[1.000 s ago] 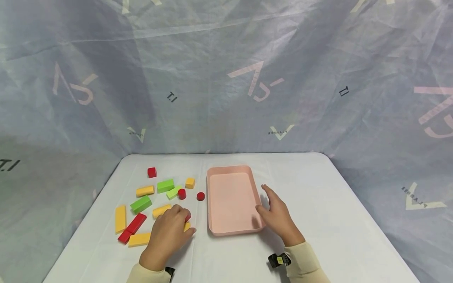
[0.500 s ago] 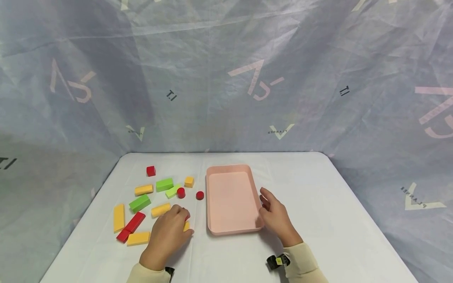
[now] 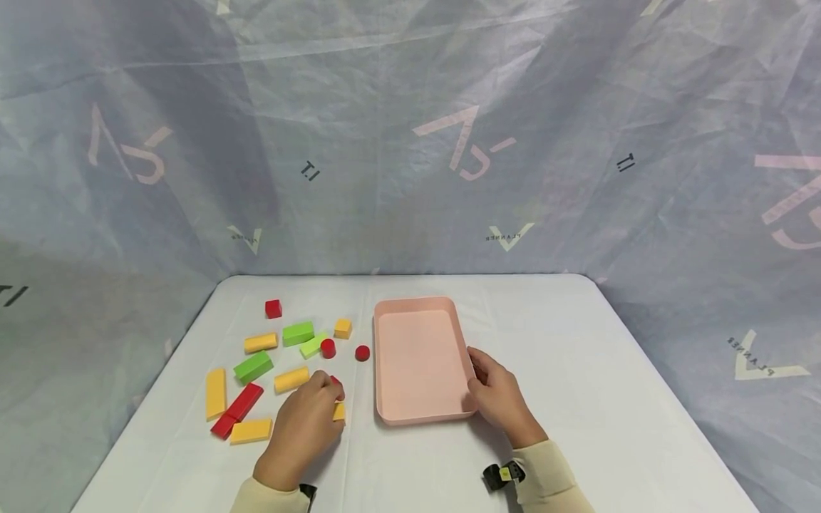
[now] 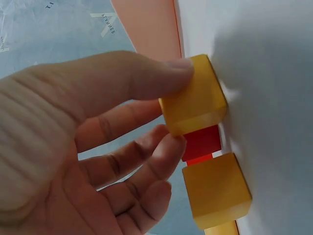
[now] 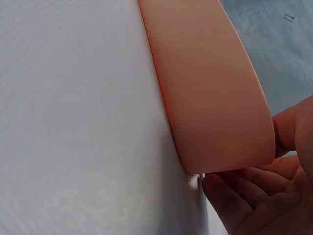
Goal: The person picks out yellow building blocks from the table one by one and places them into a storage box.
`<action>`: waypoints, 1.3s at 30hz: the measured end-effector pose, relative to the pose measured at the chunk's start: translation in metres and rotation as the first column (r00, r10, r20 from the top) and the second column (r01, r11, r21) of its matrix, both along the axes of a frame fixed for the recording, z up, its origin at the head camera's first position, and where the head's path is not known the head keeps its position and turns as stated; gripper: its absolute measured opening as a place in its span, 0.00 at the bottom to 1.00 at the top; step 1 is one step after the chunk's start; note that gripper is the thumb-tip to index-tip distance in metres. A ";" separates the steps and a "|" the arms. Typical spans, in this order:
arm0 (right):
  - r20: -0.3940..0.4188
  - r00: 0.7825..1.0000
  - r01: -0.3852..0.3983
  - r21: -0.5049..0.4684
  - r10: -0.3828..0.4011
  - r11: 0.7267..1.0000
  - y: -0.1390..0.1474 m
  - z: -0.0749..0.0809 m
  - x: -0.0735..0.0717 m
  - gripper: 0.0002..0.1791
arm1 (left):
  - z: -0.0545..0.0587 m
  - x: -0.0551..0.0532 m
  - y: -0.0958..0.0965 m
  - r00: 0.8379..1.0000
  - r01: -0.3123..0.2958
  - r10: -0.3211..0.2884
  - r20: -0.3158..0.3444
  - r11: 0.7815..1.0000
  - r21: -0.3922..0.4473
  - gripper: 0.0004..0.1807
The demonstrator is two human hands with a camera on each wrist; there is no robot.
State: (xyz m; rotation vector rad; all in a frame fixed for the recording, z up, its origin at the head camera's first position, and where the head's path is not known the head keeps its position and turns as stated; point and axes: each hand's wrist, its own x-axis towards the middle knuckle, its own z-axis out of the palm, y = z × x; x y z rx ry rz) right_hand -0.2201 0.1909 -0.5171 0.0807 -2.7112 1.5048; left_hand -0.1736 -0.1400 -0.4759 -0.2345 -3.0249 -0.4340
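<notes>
My left hand (image 3: 301, 427) pinches a yellow cube (image 4: 194, 98) between thumb and fingers, low over the white table. Beyond that cube in the left wrist view lie a red block (image 4: 204, 141) and another yellow cube (image 4: 217, 191); in the head view the hand mostly hides this spot. My right hand (image 3: 503, 399) is at the right side of a shallow pink tray (image 3: 420, 363), its thumb and fingers gripping the rim near the front corner. The right wrist view shows the tray's outer wall (image 5: 210, 88) close to the fingers. Nothing lies inside the tray.
Scattered left of the tray are green blocks (image 3: 254, 368), yellow cylinders (image 3: 291, 380), yellow bars (image 3: 216, 394), red bars (image 3: 245, 402), red cylinders (image 3: 328, 348), a red cube (image 3: 273, 308) and an orange cube (image 3: 343, 328). A grey printed sheet (image 3: 410, 142) hangs behind the table.
My right hand has lowered and its fingers have closed onto the tray's right rim. My left thumb has drawn in against the yellow cube. The tray has hardly moved.
</notes>
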 end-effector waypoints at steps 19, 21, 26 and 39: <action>-0.022 0.999 0.046 0.052 -0.045 0.998 0.002 0.003 -0.001 0.31 | 0.001 -0.001 0.005 1.000 -0.007 0.007 0.003 0.999 -0.051 0.16; -0.011 0.999 0.050 0.056 -0.049 0.997 0.003 0.004 -0.001 0.31 | 0.002 -0.001 0.006 1.000 -0.006 0.007 0.006 0.998 -0.056 0.15; -0.005 0.999 0.038 0.063 -0.038 0.997 0.003 0.005 0.001 0.32 | 0.004 -0.001 0.007 1.000 0.005 -0.005 0.003 0.998 -0.061 0.15; -0.031 0.999 0.034 0.078 -0.032 0.996 0.002 0.005 0.005 0.30 | 0.014 -0.002 0.015 0.998 0.019 -0.023 -0.054 0.997 -0.076 0.14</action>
